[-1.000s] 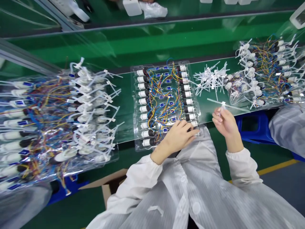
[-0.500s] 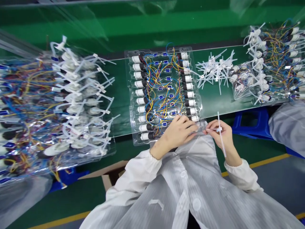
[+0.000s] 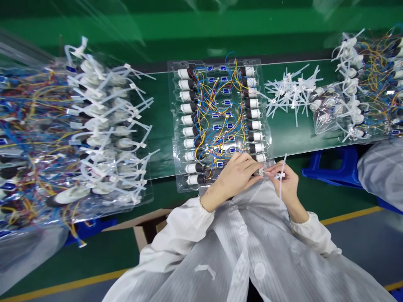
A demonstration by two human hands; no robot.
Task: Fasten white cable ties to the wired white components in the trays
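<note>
White tee (image 3: 282, 175), pinched in right hand (image 3: 289, 184) beside cylinder (image 3: 261, 171) that left hand (image 3: 238, 176) grips, is seemingly being fitted, calling for straight alignment.

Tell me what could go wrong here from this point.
The clear tray overhangs the near edge of the bench, so pressing there might tip it. The tangled wires lie close to the left hand, which could snag one. The thin white strip pinched in the right hand could slip and drop.
</note>
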